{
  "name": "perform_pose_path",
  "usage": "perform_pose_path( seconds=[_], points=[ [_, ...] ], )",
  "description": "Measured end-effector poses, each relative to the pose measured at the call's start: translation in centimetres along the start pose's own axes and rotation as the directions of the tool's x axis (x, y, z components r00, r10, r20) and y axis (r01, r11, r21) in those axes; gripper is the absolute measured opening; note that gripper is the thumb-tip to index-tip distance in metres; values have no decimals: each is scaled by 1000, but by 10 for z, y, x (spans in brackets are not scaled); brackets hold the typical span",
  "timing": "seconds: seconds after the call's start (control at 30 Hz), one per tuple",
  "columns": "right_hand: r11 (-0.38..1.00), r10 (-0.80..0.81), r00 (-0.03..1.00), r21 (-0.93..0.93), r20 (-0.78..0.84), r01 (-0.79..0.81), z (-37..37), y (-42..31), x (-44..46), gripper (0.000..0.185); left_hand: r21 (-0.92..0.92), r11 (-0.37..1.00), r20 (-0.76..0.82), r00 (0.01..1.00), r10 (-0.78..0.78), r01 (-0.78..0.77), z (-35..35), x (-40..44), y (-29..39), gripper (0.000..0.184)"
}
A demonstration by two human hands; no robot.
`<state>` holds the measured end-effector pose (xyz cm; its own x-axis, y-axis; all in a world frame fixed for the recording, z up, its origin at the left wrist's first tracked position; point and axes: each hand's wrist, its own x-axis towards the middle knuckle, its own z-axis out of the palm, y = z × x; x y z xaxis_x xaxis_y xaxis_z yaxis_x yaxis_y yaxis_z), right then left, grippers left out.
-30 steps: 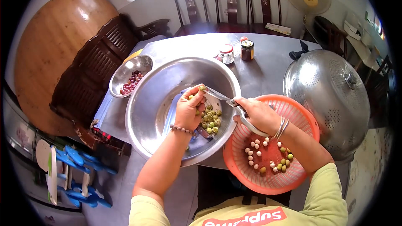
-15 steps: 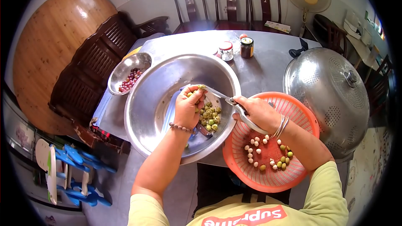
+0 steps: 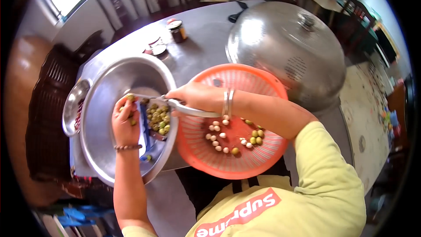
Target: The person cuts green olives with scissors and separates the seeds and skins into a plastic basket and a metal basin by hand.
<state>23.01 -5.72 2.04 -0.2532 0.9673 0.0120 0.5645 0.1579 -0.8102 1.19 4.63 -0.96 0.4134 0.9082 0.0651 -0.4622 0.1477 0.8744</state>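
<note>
My left hand is closed around several small round green fruits, with one green fruit pinched at the fingertips. My right hand grips a pair of scissors, and the blade tips reach that pinched fruit; whether they touch it I cannot tell. Both lie over or beside the large steel basin. Inside the basin is a blue container next to a pile of green fruits. Under my right forearm stands an orange colander with pale white round pieces and some green fruits.
A smaller steel bowl with reddish round fruits stands left of the basin. Behind are a dark jar and a second jar. A large domed steel lid rests on the grey table at the right.
The camera view has turned right, so everything sits further left. The scissors' blades stay at the fruit in my left hand. Both hands keep their holds.
</note>
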Motion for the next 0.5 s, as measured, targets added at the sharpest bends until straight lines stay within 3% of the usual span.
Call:
perform_pose_path(
  seconds=[0.13,0.2,0.27,0.33,0.5],
  points=[
    [987,47,999,152,19,-49,0,-1,0,32,-93,994,130,990,-51,64,-12,7,3,16],
    [992,34,999,120,34,-38,-3,-3,0,36,-153,983,143,987,-80,102,-12,8,4,18],
    [998,-7,999,68,-32,10,2,3,3,37,-179,976,172,981,-90,121,-12,10,5,18],
    [977,-136,984,-180,-113,114,5,5,5,29,-162,978,100,988,-118,134,-8,10,4,18],
    [922,-168,964,-378,-207,80,12,8,8,25,-190,969,82,986,-144,157,-10,11,2,16]
  ],
)
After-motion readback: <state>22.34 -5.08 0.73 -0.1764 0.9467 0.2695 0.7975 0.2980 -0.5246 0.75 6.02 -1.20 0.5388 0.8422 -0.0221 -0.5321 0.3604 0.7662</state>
